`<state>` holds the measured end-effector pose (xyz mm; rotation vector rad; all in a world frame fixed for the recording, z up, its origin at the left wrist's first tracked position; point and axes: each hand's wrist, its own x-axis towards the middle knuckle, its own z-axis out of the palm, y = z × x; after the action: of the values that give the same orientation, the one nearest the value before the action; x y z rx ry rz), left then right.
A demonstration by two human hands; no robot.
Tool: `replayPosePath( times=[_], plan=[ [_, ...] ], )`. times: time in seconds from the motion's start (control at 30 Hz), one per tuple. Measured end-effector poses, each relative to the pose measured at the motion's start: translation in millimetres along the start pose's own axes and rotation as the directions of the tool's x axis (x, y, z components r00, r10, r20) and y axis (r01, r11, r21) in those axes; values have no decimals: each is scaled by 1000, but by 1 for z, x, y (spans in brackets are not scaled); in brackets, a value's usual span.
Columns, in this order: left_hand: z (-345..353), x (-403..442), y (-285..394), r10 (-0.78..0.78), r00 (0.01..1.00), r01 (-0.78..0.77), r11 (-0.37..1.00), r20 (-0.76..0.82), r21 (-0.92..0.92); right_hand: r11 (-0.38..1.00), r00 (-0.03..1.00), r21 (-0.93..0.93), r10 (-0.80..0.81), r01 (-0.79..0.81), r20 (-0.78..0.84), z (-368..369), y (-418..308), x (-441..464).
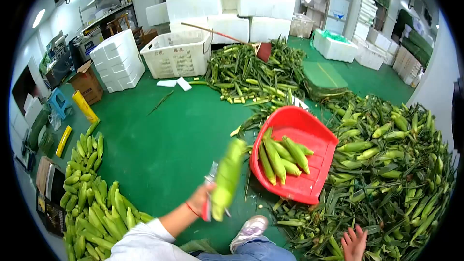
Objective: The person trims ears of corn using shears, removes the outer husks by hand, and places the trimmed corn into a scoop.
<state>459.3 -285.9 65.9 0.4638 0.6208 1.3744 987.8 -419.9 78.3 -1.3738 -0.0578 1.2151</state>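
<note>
At the lower middle, my left hand (pixel 199 200), with a red cord on its wrist, is closed at a green-husked ear of corn (pixel 227 179). The ear stands nearly upright and is smeared by motion. Beside it shows a silver and red tool (pixel 208 209), largely hidden by the hand and the ear; its kind is unclear. My right hand (pixel 355 244) is open, fingers spread, over the edge of the big heap of unhusked corn and leaves (pixel 386 179). Between the hands and farther off, a red scoop-shaped basket (pixel 316 174) holds several trimmed ears (pixel 281 157).
Trimmed ears (pixel 96 208) are piled at left. Behind lies a heap of leaves and stalk ends (pixel 251 70) with a broom (pixel 263 50) on it. A white crate (pixel 176 53) and foam boxes (pixel 208 5) stand at the back. My shoe (pixel 251 229) rests on the green floor (pixel 159 150).
</note>
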Motion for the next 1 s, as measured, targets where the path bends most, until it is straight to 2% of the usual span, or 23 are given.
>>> replayPosePath(
  times=[0.03, 0.07, 0.13, 0.17, 0.23, 0.27, 0.37, 0.47, 0.5, 0.53, 0.57, 0.6, 0.63, 0.67, 0.7, 0.77, 0.8, 0.83, 0.87, 0.9, 0.93, 0.97, 1.0],
  plan=[
    [-45, 61, 69, -119, 977, 136, 987, 176, -90, 998, 996, -21, -68, 66, -58, -27, -7, -7],
    [-48, 106, 125, 18, 954, -13, 1000, 300, -18, 993, 995, -66, -100, 99, -14, -22, -10, -25],
    [5, 200, 221, 483, 875, -482, 874, -1, 64, 985, 967, -71, -167, 156, -193, -114, -21, -7],
    [-4, 246, 265, 560, 806, -571, 821, -193, -7, 977, 965, -76, -210, 200, -160, -115, -25, -11],
    [-21, 304, 309, 477, 778, -559, 823, -409, -103, 964, 931, -20, -263, 267, -252, -108, -30, -48],
    [-10, 293, 308, 428, 833, -487, 868, -351, -98, 959, 927, -6, -275, 282, -255, -111, -32, -57],
    [-30, 230, 212, 354, 913, -271, 899, -205, 345, 950, 922, -57, -311, 306, -231, -87, -25, -78],
    [-45, 170, 88, -25, 980, 90, 939, -195, 332, 912, 937, -264, -342, 313, -74, -51, -30, -59],
    [-12, 130, 28, -52, 978, 126, 918, -201, 376, 822, 919, -412, -364, 393, 151, 18, -18, -28],
    [-3, 126, 35, -88, 988, 131, 907, -123, 401, 840, 913, -362, -395, 405, 103, 56, -16, -50],
    [-5, 130, 9, -190, 981, 153, 890, 43, 430, 759, 900, -494, -291, 424, 325, 80, -17, -44],
    [40, 111, -17, -43, 992, -35, 806, 118, 591, 718, 819, -473, -242, 512, 520, 156, 6, -50],
    [54, 109, -11, -30, 981, -82, 835, 194, 544, 730, 836, -487, -210, 479, 507, 166, 8, -54],
    [86, 104, -11, -29, 966, -164, 700, 257, 696, 698, 772, -509, -98, 504, 628, 197, 18, -53],
    [102, 110, -19, -68, 956, -206, 540, 286, 816, 735, 653, -487, 78, 473, 753, 247, 54, -38],
    [123, 114, -13, -96, 950, -229, 435, 297, 871, 784, 600, -478, 173, 397, 781, 278, 69, -38],
    [112, 129, -25, -104, 959, -190, 456, 264, 869, 840, 574, -495, 299, 220, 762, 317, 95, -26],
    [127, 134, -21, -59, 947, -258, 448, 317, 856, 869, 586, -447, 254, 210, 769, 327, 93, -29],
    [119, 147, -31, 12, 931, -340, 398, 366, 852, 908, 524, -418, 364, -15, 770, 333, 104, -11],
    [97, 180, -37, -230, 921, -209, 389, 314, 897, 886, 452, -381, 463, -264, 762, 354, 118, 32],
    [100, 184, -25, -275, 910, -188, 391, 309, 901, 898, 592, -393, 428, -197, 683, 375, 109, 15],
    [95, 202, -19, -334, 895, -153, 395, 297, 906, 882, 533, -326, 466, -340, 707, 379, 106, 29],
    [37, 262, -27, -387, 846, -280, 266, 368, 922, 857, 540, -294, 499, -423, 677, 399, 110, 85]
  ],
)
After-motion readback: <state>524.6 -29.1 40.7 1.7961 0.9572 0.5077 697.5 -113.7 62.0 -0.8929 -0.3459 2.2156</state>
